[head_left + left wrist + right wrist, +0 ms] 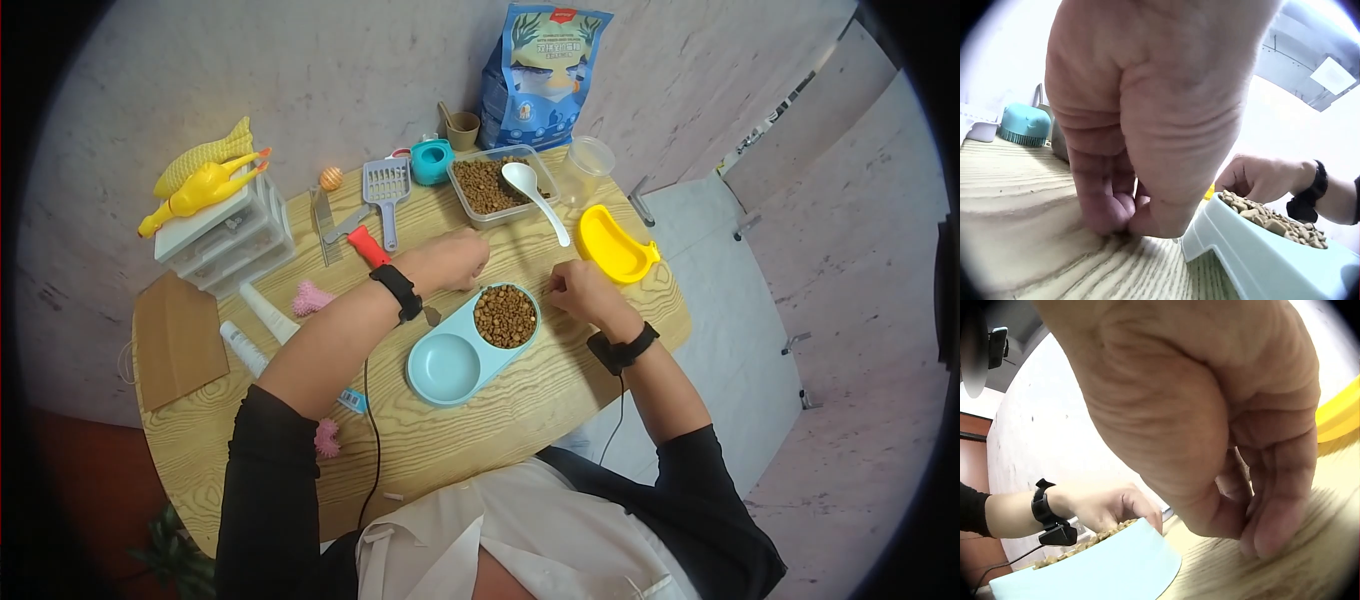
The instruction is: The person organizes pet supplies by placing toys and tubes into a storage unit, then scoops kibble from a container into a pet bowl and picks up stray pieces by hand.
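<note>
A light blue double pet bowl (492, 357) stands on the table, dry kibble (505, 316) heaped in its far right half; the near left half is bare. My left hand (455, 262) is just beyond the bowl on its left, fingers curled down and thumb meeting fingertips at the wood. On the bowl's right, my right hand (588, 292) is likewise curled, thumb and fingertips together at the tabletop in the right wrist view. I cannot tell whether a small bit lies between the fingertips of either hand. A yellow crescent-shaped dish (612, 250) lies beyond the right hand.
Farther back are a clear tub (470, 213) of kibble with a white spoon (540, 205), a clear cup (588, 168) and a blue food bag (545, 80). Left are a litter scoop (387, 195), a red-handled tool (368, 246), tubes and a small drawer unit (230, 240) with yellow toys.
</note>
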